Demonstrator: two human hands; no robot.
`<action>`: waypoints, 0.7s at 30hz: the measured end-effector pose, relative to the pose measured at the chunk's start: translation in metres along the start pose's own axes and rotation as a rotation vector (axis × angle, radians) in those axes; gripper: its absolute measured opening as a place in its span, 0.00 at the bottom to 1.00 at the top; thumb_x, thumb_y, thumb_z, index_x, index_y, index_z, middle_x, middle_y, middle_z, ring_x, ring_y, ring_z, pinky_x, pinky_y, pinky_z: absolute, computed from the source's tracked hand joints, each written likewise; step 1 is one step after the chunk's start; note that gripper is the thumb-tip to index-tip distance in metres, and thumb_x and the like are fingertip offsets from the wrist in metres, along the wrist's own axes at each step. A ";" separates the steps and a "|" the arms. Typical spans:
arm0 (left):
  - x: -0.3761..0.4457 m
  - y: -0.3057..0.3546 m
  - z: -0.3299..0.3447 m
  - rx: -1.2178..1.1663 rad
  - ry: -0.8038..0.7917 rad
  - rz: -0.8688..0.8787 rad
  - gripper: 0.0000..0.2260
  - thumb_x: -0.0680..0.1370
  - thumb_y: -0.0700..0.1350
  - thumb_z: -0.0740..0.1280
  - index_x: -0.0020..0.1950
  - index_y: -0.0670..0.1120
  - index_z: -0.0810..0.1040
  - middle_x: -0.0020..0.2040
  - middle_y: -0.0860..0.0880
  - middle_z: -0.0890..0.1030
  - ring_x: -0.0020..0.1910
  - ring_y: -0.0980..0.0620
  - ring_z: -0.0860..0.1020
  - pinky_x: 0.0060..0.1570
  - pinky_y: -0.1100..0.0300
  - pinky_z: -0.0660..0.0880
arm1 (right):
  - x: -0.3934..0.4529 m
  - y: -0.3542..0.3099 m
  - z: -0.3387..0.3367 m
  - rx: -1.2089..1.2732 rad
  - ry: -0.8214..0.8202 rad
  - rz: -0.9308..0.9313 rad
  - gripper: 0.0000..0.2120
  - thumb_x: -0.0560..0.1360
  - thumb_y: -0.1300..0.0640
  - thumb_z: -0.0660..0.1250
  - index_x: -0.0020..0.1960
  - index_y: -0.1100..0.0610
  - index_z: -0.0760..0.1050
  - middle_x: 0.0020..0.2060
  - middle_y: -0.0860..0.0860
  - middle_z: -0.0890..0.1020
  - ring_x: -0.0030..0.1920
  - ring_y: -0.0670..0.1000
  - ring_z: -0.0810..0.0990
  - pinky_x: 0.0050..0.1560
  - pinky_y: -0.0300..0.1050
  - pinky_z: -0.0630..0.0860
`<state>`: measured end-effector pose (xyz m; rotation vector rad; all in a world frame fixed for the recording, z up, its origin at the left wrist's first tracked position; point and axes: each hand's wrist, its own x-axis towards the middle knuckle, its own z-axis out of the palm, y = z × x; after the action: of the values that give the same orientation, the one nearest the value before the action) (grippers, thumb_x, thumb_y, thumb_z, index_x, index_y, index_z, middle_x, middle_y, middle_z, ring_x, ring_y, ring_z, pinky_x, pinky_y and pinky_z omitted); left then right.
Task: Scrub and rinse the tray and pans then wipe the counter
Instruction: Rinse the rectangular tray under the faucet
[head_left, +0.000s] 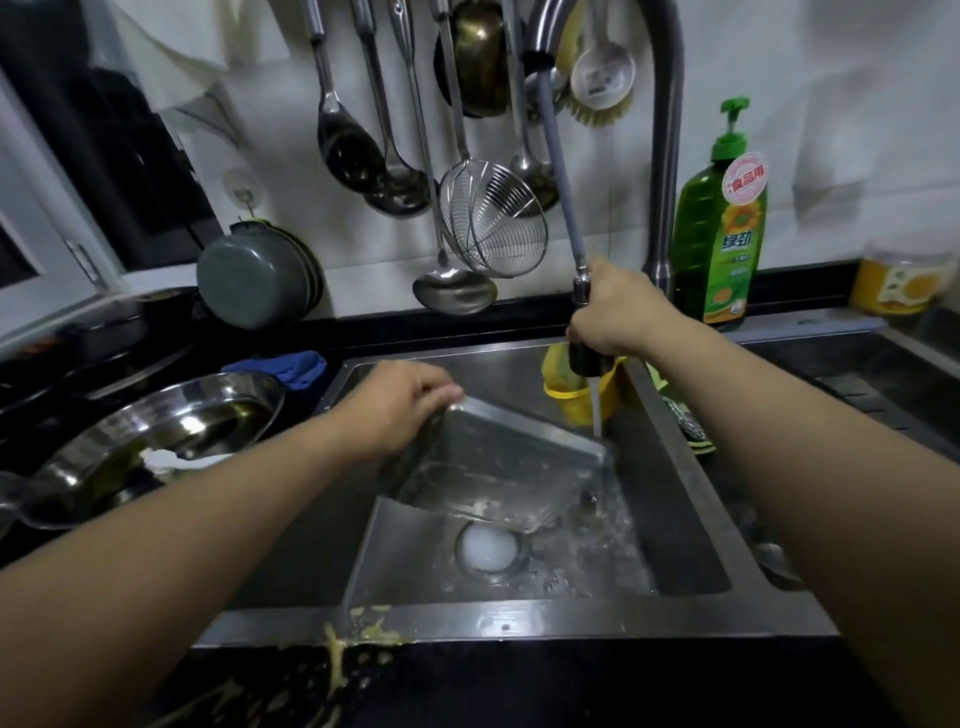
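A rectangular metal tray (498, 462) stands tilted inside the steel sink (675, 519), its far left corner gripped by my left hand (400, 410). My right hand (613, 312) is closed around the pull-out faucet spray head (584, 358), whose hose runs up to the faucet. A stream of water (597, 415) falls from the head onto the tray's right corner and runs down toward the drain (491, 551). A round steel pan (156, 441) with oily residue lies on the dark counter to the left of the sink.
Yellowish spills (337, 649) smear the counter's front edge. A green dish-soap bottle (719, 218) stands behind the sink, right of the faucet. A yellow holder (576, 400) and a steel scourer (685, 423) sit at the sink's back right. A blue cloth (296, 366) lies at its back left. Utensils hang on the wall.
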<state>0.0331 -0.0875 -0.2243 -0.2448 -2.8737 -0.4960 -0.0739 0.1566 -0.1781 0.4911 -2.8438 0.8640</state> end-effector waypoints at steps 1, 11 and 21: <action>0.001 0.001 -0.008 -0.087 0.031 -0.110 0.11 0.83 0.50 0.66 0.47 0.47 0.84 0.44 0.50 0.83 0.43 0.53 0.79 0.42 0.64 0.73 | 0.002 0.000 0.000 0.008 -0.001 0.005 0.19 0.74 0.57 0.70 0.60 0.54 0.67 0.48 0.55 0.72 0.50 0.58 0.72 0.49 0.50 0.73; -0.009 -0.047 0.004 -0.821 0.013 -0.713 0.12 0.84 0.46 0.66 0.58 0.37 0.81 0.51 0.38 0.86 0.54 0.38 0.84 0.62 0.38 0.77 | 0.015 -0.049 0.037 0.404 -0.032 0.051 0.19 0.66 0.61 0.78 0.52 0.56 0.74 0.49 0.57 0.80 0.49 0.59 0.81 0.41 0.58 0.84; -0.001 -0.044 0.036 -0.980 0.021 -0.711 0.12 0.86 0.39 0.59 0.60 0.35 0.80 0.51 0.38 0.85 0.49 0.43 0.84 0.54 0.47 0.80 | 0.016 -0.074 0.053 0.657 -0.166 0.051 0.17 0.69 0.65 0.75 0.55 0.60 0.76 0.46 0.58 0.83 0.48 0.59 0.83 0.40 0.62 0.84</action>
<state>0.0189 -0.1156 -0.2715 0.6584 -2.3573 -1.9592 -0.0653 0.0642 -0.1804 0.5739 -2.6590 1.8553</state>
